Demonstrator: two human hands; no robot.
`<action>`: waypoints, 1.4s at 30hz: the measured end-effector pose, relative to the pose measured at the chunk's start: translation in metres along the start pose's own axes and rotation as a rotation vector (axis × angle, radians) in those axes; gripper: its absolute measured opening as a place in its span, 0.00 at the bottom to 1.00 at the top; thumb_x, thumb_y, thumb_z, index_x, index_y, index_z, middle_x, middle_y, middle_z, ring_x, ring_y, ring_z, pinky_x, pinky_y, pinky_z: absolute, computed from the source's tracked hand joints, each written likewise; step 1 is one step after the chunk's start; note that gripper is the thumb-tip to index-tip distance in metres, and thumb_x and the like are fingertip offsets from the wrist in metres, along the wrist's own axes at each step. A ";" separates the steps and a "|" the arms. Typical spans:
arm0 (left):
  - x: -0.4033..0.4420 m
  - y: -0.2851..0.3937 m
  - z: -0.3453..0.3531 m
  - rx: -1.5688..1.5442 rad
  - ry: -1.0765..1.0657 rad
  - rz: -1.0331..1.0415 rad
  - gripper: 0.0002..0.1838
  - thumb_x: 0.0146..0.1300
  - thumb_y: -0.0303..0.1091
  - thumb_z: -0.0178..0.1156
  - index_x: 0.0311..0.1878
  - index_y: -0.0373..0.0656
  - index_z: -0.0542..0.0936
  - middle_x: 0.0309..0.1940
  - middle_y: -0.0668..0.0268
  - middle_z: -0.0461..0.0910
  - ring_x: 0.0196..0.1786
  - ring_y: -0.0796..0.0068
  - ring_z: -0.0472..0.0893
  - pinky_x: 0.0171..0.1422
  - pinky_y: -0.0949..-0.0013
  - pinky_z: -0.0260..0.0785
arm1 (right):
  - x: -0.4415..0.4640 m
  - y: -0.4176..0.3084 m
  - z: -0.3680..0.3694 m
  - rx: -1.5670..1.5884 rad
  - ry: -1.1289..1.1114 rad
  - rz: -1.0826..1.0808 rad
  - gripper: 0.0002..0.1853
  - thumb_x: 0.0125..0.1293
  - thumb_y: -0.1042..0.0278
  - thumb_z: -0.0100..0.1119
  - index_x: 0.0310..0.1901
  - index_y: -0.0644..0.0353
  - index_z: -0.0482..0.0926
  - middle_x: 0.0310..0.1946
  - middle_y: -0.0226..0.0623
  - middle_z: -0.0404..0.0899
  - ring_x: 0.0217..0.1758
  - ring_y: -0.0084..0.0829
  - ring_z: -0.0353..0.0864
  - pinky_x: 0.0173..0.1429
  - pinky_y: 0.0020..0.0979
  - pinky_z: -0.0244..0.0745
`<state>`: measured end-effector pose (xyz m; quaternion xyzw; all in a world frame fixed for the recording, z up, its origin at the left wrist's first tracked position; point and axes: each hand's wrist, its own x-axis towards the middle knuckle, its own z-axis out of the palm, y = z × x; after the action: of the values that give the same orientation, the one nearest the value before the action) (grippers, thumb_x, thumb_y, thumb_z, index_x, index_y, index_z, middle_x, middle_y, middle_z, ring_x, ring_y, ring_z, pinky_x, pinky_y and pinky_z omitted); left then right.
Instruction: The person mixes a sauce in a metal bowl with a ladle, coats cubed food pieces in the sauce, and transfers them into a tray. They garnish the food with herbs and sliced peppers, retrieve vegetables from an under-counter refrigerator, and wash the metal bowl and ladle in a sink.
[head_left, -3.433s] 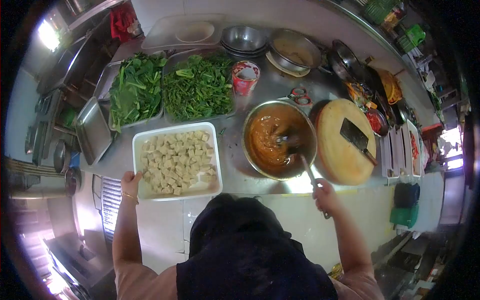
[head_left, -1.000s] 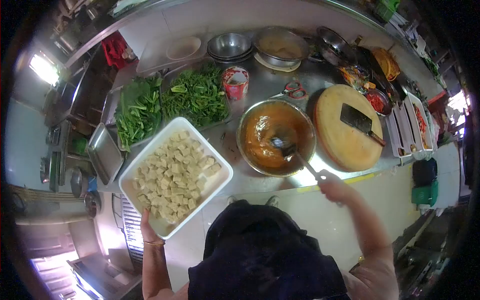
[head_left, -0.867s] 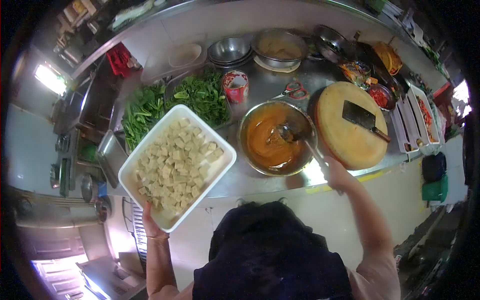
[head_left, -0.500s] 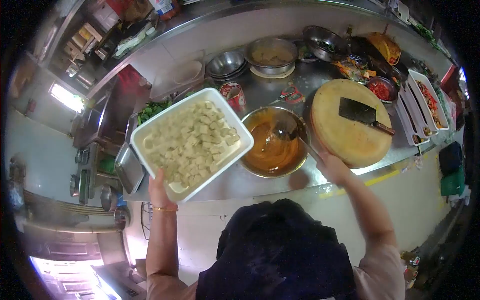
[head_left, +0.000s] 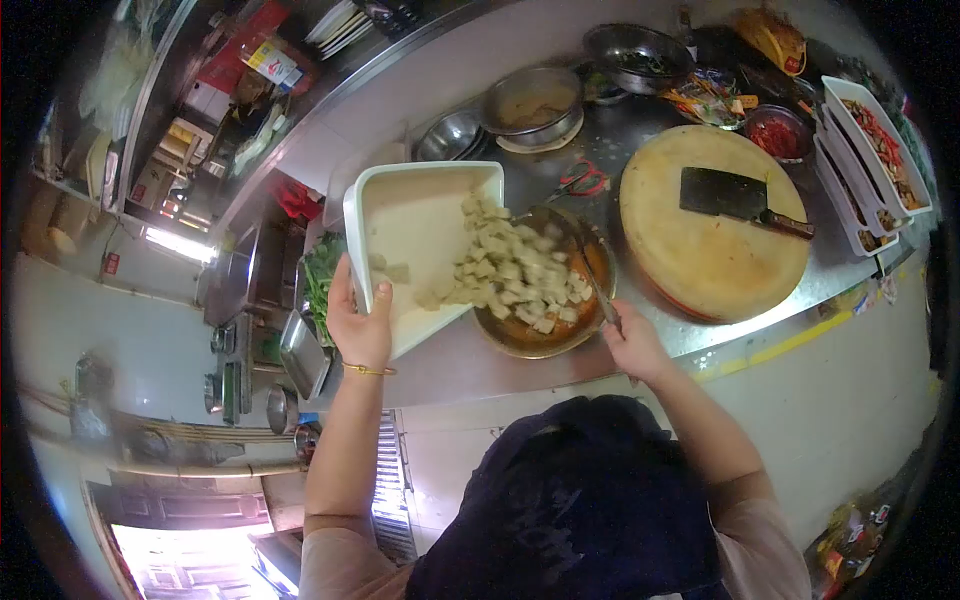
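My left hand (head_left: pixel 360 325) grips the lower left side of a white rectangular tray (head_left: pixel 412 215), thumb over the rim. The tray is tilted to the right, and pale cubes (head_left: pixel 510 262), blurred by motion, tumble from it into a metal bowl (head_left: pixel 520 346). Orange-brown sauce (head_left: pixel 565 325) shows in the bowl beside the cubes. My right hand (head_left: pixel 637 345) is closed around the handle of a long metal ladle (head_left: pixel 597 283), which leans into the bowl's right side. The ladle's head is hidden by the cubes.
Right of the bowl, a cleaver (head_left: pixel 722 192) lies on a round chopping board (head_left: pixel 700 265). Red-handled scissors (head_left: pixel 582 182) lie behind the bowl. Metal bowls (head_left: pixel 530 105) stand along the back, stacked white trays (head_left: pixel 868 160) at the right, leafy greens (head_left: pixel 322 270) at the left.
The tray has gone from nearly level to tilted right, and its cubes have slid into the bowl. My right hand has moved slightly left and down, and the ladle stands steeper.
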<state>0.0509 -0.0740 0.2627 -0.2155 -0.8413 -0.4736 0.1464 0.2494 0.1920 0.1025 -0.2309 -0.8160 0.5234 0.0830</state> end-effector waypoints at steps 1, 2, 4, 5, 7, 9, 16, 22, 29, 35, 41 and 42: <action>0.000 0.008 0.005 0.011 0.010 0.055 0.31 0.56 0.19 0.61 0.65 0.33 0.67 0.56 0.55 0.76 0.56 0.70 0.76 0.61 0.70 0.66 | 0.001 0.003 -0.004 0.010 -0.011 0.003 0.21 0.63 0.67 0.52 0.56 0.65 0.69 0.45 0.59 0.77 0.50 0.56 0.77 0.56 0.46 0.71; 0.000 0.015 0.010 0.021 0.024 0.109 0.30 0.56 0.19 0.61 0.64 0.34 0.68 0.56 0.55 0.76 0.56 0.69 0.77 0.61 0.70 0.67 | 0.004 0.005 -0.006 0.017 -0.023 0.003 0.21 0.62 0.67 0.52 0.56 0.65 0.69 0.45 0.59 0.77 0.50 0.56 0.77 0.55 0.46 0.71; -0.001 0.020 0.014 0.095 0.051 0.230 0.29 0.54 0.17 0.60 0.62 0.36 0.72 0.56 0.54 0.77 0.56 0.67 0.77 0.61 0.69 0.67 | 0.007 0.010 -0.013 0.019 -0.048 -0.012 0.21 0.62 0.68 0.52 0.56 0.65 0.69 0.45 0.59 0.77 0.50 0.56 0.77 0.55 0.47 0.72; 0.000 0.016 0.013 0.160 0.063 0.297 0.28 0.53 0.17 0.59 0.61 0.37 0.73 0.56 0.54 0.77 0.56 0.65 0.78 0.62 0.68 0.67 | 0.009 0.013 -0.014 0.016 -0.058 -0.027 0.21 0.62 0.68 0.52 0.56 0.65 0.68 0.45 0.59 0.77 0.49 0.56 0.77 0.55 0.47 0.72; 0.002 0.019 0.012 0.296 0.091 0.444 0.28 0.51 0.15 0.58 0.59 0.38 0.76 0.56 0.52 0.77 0.57 0.60 0.78 0.63 0.66 0.67 | 0.009 0.017 -0.017 -0.009 -0.063 -0.043 0.21 0.61 0.69 0.52 0.56 0.65 0.68 0.44 0.59 0.77 0.49 0.56 0.77 0.55 0.47 0.72; 0.002 0.029 0.010 0.442 0.124 0.598 0.28 0.48 0.14 0.57 0.57 0.39 0.77 0.55 0.51 0.77 0.59 0.56 0.77 0.64 0.64 0.68 | 0.009 0.021 -0.017 -0.051 -0.057 -0.047 0.22 0.59 0.70 0.51 0.56 0.65 0.68 0.44 0.59 0.77 0.49 0.56 0.77 0.55 0.47 0.72; -0.003 0.035 0.030 0.510 0.079 0.790 0.30 0.45 0.11 0.51 0.57 0.37 0.77 0.55 0.46 0.76 0.58 0.50 0.77 0.61 0.61 0.71 | 0.015 0.020 -0.020 -0.244 -0.149 -0.034 0.23 0.56 0.71 0.54 0.55 0.63 0.68 0.44 0.56 0.78 0.47 0.53 0.79 0.51 0.48 0.74; 0.006 0.040 0.022 0.501 0.181 0.808 0.29 0.45 0.12 0.57 0.52 0.45 0.81 0.50 0.51 0.80 0.51 0.53 0.82 0.57 0.63 0.76 | 0.016 0.017 -0.019 -0.466 -0.111 -0.193 0.23 0.55 0.69 0.55 0.55 0.61 0.69 0.40 0.51 0.80 0.41 0.50 0.81 0.46 0.47 0.76; 0.003 0.015 -0.005 0.548 0.225 0.957 0.27 0.46 0.12 0.57 0.52 0.43 0.79 0.49 0.50 0.80 0.50 0.53 0.82 0.51 0.64 0.77 | 0.019 0.004 -0.004 -0.608 -0.156 -0.188 0.25 0.55 0.68 0.56 0.57 0.54 0.70 0.40 0.51 0.79 0.41 0.49 0.81 0.43 0.47 0.77; -0.013 -0.041 -0.047 0.603 0.394 0.620 0.18 0.55 0.15 0.56 0.50 0.39 0.79 0.49 0.51 0.81 0.49 0.55 0.83 0.50 0.66 0.76 | 0.015 -0.004 0.002 -0.641 -0.099 -0.319 0.25 0.54 0.70 0.55 0.57 0.48 0.73 0.38 0.49 0.80 0.38 0.49 0.81 0.41 0.47 0.77; -0.113 -0.180 -0.109 -0.185 0.589 -0.147 0.17 0.61 0.22 0.53 0.55 0.32 0.72 0.46 0.58 0.78 0.46 0.65 0.79 0.51 0.69 0.72 | 0.024 -0.003 -0.025 -0.816 -0.230 -0.346 0.22 0.57 0.71 0.53 0.55 0.47 0.77 0.29 0.44 0.80 0.32 0.49 0.81 0.38 0.48 0.76; -0.134 -0.180 -0.108 -0.250 0.630 -0.210 0.20 0.59 0.20 0.52 0.56 0.33 0.71 0.47 0.58 0.77 0.47 0.64 0.79 0.51 0.67 0.73 | 0.031 -0.012 -0.021 -0.812 -0.237 -0.315 0.21 0.58 0.71 0.52 0.55 0.47 0.76 0.28 0.44 0.80 0.32 0.49 0.81 0.38 0.48 0.76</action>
<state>0.0810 -0.2795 0.1253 0.0127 -0.7078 -0.6288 0.3217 0.2263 0.2200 0.1194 -0.0559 -0.9843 0.1646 -0.0296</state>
